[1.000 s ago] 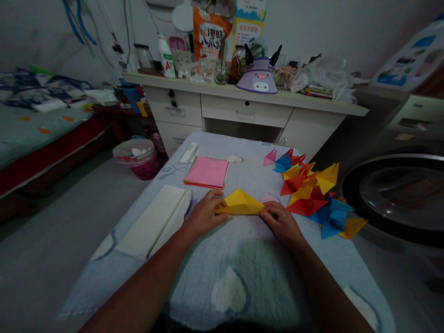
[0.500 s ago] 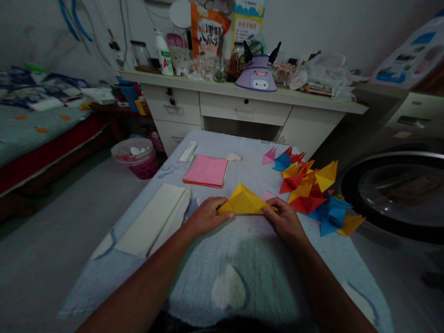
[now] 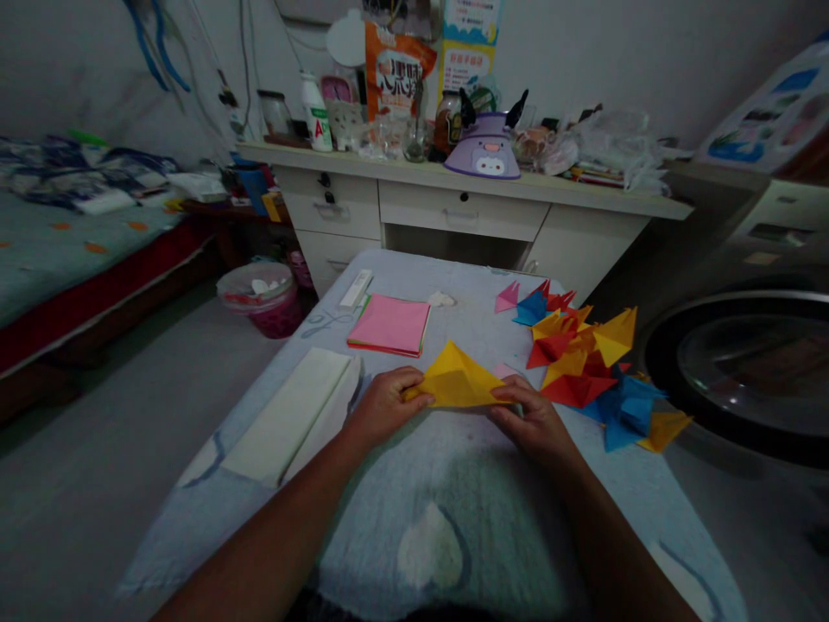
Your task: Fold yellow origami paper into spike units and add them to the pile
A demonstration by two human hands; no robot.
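Observation:
A yellow sheet of origami paper (image 3: 458, 380), folded into a broad triangle with its peak pointing away from me, is stretched between my hands over the table. My left hand (image 3: 389, 402) pinches its left corner between thumb and fingers. At the right corner, my right hand (image 3: 528, 413) grips it the same way. A stack of square paper (image 3: 389, 325), pink on top, lies beyond my left hand. To the right of my right hand sits a heap of folded paper cranes (image 3: 570, 354) in red, yellow, blue and pink.
On the cloth-covered table (image 3: 389, 527) lie a long pale folded packet (image 3: 288, 415) at left and a small white box (image 3: 356, 289). Behind stands a cabinet (image 3: 453, 207) crowded with jars and a purple visor (image 3: 485, 149). A pink bin (image 3: 262, 298) is on the floor.
The yellow paper's front face looks creased and opened slightly, its lower edge bowing, while both hands keep their hold on its corners. The whole view has shifted a little.

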